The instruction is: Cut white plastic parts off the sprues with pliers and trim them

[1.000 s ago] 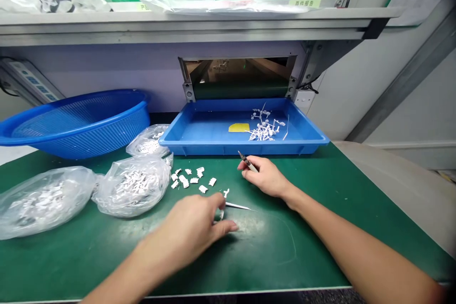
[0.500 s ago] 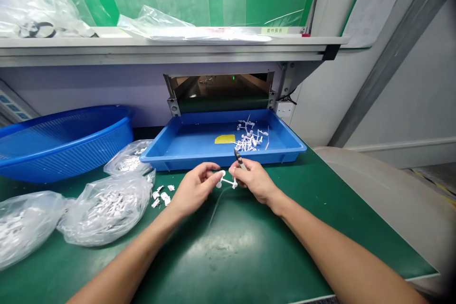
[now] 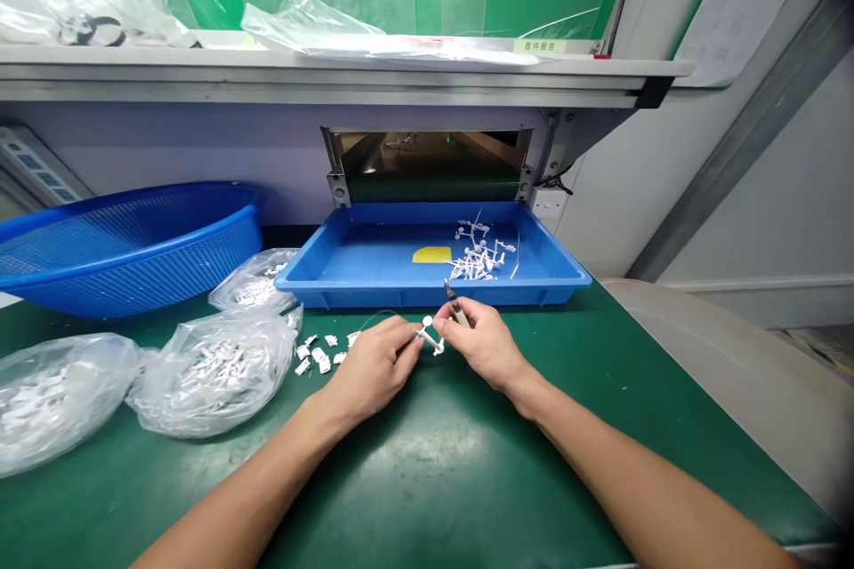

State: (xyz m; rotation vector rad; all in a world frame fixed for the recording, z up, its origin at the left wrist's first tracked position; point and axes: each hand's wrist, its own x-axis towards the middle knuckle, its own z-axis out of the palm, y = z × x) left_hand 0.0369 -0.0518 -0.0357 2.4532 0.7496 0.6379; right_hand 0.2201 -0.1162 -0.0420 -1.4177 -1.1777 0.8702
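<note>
Over the green mat, my left hand (image 3: pixel 374 366) and my right hand (image 3: pixel 481 343) meet just in front of the blue tray (image 3: pixel 374 289). Both pinch a small white plastic sprue piece (image 3: pixel 431 335) between their fingertips. A thin dark-tipped tool (image 3: pixel 456 305) also sits in my right hand, its tip pointing up toward the tray. Several small white parts (image 3: pixel 318 354) lie loose on the mat left of my left hand. More white sprue pieces (image 3: pixel 481 254) lie inside the tray beside a yellow patch (image 3: pixel 432 255).
Two clear bags of white parts (image 3: pixel 214 372) (image 3: pixel 46 396) lie at the left, with a third bag (image 3: pixel 254 282) behind. A big blue mesh basket (image 3: pixel 126 240) stands at the far left. A conveyor opening (image 3: pixel 433 162) sits behind the tray. Plastic bags rest on the shelf (image 3: pixel 334 71) above.
My left hand lifted the white piece off the mat and carried it up to my right hand. Both hands now hold it near the tray; the view shifted slightly.
</note>
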